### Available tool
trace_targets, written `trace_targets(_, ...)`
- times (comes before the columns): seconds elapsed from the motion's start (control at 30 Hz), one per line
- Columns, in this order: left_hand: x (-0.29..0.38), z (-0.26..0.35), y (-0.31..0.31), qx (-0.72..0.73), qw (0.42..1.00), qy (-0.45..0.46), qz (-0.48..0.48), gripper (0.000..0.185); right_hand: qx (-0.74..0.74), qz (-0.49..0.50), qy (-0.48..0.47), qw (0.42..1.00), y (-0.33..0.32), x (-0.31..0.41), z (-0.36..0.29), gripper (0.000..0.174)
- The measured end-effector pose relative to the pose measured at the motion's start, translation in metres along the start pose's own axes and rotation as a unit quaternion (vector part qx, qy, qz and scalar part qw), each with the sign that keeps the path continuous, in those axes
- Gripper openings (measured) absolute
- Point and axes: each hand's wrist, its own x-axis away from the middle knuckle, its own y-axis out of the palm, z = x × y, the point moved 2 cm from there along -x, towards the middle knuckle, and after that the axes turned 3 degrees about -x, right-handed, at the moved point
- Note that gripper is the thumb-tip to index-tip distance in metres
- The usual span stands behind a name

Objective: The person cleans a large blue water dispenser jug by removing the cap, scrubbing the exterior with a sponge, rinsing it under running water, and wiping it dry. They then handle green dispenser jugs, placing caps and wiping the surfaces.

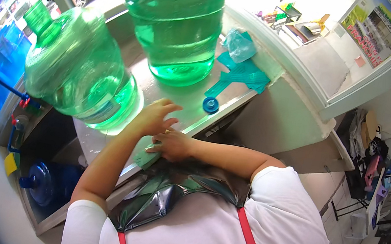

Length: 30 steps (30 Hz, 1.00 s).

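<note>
My left hand (154, 118) hangs over the metal counter (90, 143), fingers apart, with nothing visible in it. Just below it, my right hand (174, 145) is curled at the counter's near edge, its fingers over a pale green cloth-like piece (145, 158). The two hands overlap at the fingertips. Left of them a green water jug (74, 60), open at the neck, leans or looks tilted in the wide view. Behind stands a second green jug (178, 23) with liquid inside; its top is cut off. A blue cap (210, 105) lies near the counter's front edge.
Teal plastic strips (243, 74) and a crumpled plastic bag (240, 46) lie at the counter's right end. A blue jug (46, 182) sits below left, near blue pipes with red-handled valves (24, 102). A low wall (280, 116) borders the right side.
</note>
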Motion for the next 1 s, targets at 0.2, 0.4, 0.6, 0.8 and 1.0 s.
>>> trace_targets(0.2,-0.129,0.015,0.061,-0.142,0.981,0.087,-0.103,0.064,0.01,0.021,-0.003,1.0,-0.05,0.074,0.055,0.056)
trace_targets(0.4,-0.125,-0.009,0.051,-0.073,0.99,0.087,-0.083,0.065,0.039,0.075,0.057,0.995,-0.142,0.132,0.061,0.055)
trace_targets(0.6,-0.012,-0.021,0.039,0.008,0.988,-0.077,0.132,0.059,0.277,0.26,0.182,0.907,-0.279,0.143,0.115,0.032)
trace_targets(0.8,0.074,-0.021,0.063,-0.044,0.946,-0.212,0.243,0.057,0.661,0.375,0.098,0.643,-0.522,0.071,0.086,0.014)
trace_targets(1.0,0.098,-0.03,0.08,-0.053,0.924,-0.239,0.293,0.058,0.761,0.245,0.292,0.526,-0.552,0.052,0.122,0.021)
